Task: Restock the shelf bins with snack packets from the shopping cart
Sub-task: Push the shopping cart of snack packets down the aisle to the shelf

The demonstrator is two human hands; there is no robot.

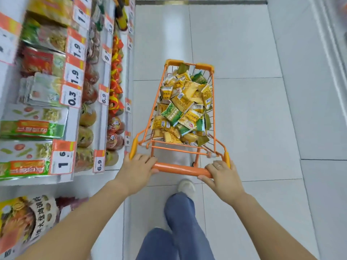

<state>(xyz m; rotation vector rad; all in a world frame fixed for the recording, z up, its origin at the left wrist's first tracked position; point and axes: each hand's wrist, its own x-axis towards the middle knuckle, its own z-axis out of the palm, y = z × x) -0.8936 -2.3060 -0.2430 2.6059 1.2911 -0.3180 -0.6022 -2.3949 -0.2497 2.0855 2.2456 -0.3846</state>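
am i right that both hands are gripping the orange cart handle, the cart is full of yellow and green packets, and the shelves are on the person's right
Not quite. The head view shows the shelves on the person's left, not the right. The rest holds: the left hand and right hand both grip the orange cart handle, and the cart is full of yellow and green packets.

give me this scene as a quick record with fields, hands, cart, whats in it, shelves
left hand: grips the left end of the handle bar
right hand: grips the right end of the same bar, ring on one finger
shopping cart: small, orange wire frame, on the tiled aisle floor ahead of the person
snack packets: heaped in the cart, mostly yellow, some green
shelves: on the person's left, stocked with packaged goods behind price tags
task stage: no packet in either hand yet
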